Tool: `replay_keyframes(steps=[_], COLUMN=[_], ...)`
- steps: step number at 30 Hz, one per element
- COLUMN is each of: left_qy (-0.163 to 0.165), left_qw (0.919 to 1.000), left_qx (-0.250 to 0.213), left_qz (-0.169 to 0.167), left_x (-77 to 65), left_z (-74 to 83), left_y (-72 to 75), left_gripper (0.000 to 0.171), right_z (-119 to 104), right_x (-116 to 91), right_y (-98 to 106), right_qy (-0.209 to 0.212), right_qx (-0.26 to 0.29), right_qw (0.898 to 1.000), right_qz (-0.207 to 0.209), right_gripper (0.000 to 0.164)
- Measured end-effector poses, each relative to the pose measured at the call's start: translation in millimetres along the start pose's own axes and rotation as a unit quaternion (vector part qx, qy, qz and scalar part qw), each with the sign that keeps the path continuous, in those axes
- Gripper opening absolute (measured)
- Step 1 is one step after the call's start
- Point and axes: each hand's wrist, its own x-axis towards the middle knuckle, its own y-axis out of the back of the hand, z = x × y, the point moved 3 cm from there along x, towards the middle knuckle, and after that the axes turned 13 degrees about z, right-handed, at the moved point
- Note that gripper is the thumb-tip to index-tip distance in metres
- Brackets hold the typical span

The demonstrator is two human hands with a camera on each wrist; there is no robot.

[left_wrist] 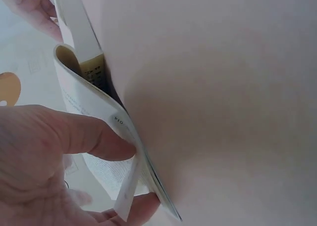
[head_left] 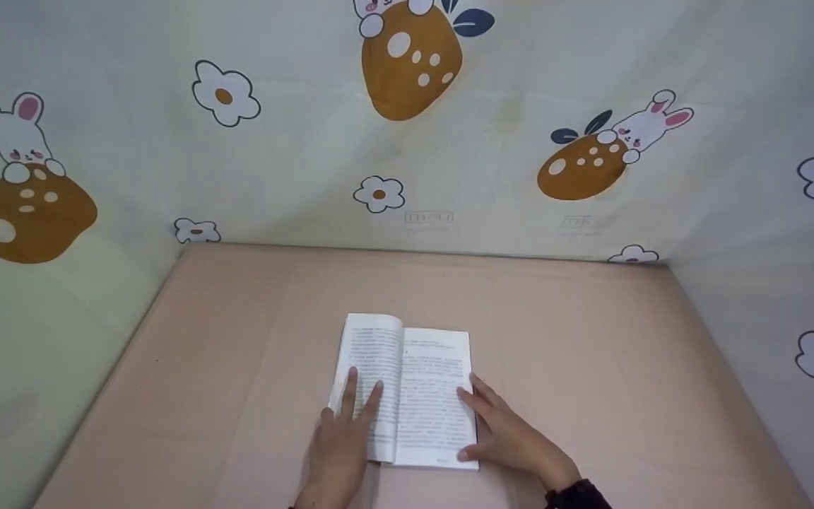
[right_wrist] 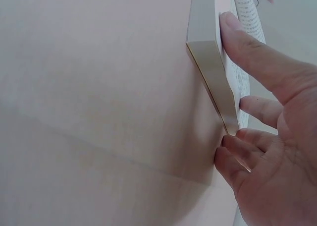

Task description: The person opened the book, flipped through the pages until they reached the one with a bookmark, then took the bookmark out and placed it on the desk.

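An open book [head_left: 435,403] of printed pages lies on the table, its left-hand pages bowing up toward the fold. My left hand [head_left: 340,449] rests on the lower left page, fingers spread and fairly straight. In the left wrist view its thumb [left_wrist: 111,144] lies by the page number, with a narrow page flap [left_wrist: 128,189] raised between thumb and another finger. My right hand [head_left: 513,438] holds the book's right side. Its thumb [right_wrist: 247,47] is on the page in the right wrist view, while the other fingers bend around the outer edge.
The beige table [head_left: 237,318] surrounds the book on all sides. Pale sheeting [head_left: 294,162] printed with rabbits and flowers rises behind it and along the left and right sides. A dark sleeve cuff [head_left: 576,495] shows at the right wrist.
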Motion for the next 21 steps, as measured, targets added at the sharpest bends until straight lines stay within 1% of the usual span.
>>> replay_keyframes(steps=[4,6,8,10,13,14,15,19,21], left_qy=[-0.007,0.0,-0.002,-0.01,-0.012,-0.012,-0.012,-0.003,0.006], left_qw=[0.999,0.9987,0.9991,0.9995,0.9994,0.9993,0.9992,0.9989,0.9985], left_qx=[0.027,0.021,0.01,-0.001,-0.021,-0.024,-0.027,-0.042,-0.052], left_qz=[-0.035,-0.047,-0.04,-0.029,-0.024,-0.027,-0.026,-0.023,-0.018], left_x=[-1.0,-0.4,-0.7,-0.8,-0.2,0.1,0.3,0.2,-0.4], left_z=[-2.7,-4.0,-4.5,-4.4,-2.3,-1.2,0.0,5.8,8.4], left_y=[0.2,0.3,1.2,2.0,3.4,3.4,3.4,0.8,-1.5], left_gripper=[0.082,0.078,0.074,0.066,0.052,0.052,0.056,0.087,0.097], right_z=[0,0,0,1,1,1,1,1,1], right_x=[1,0,0,0,1,2,2,2,1], right_y=[1,1,1,2,2,2,2,2,2], right_qy=[-0.006,-0.004,-0.006,-0.008,-0.013,-0.012,-0.011,-0.005,-0.003], right_qx=[0.0,-0.003,-0.003,-0.004,-0.006,-0.006,-0.006,-0.007,-0.005], right_qw=[1.0,1.0,1.0,1.0,1.0,1.0,1.0,0.999,0.999], right_qz=[-0.008,-0.011,-0.013,-0.016,-0.022,-0.025,-0.027,-0.033,-0.035], right_gripper=[0.103,0.103,0.103,0.104,0.104,0.105,0.105,0.107,0.106])
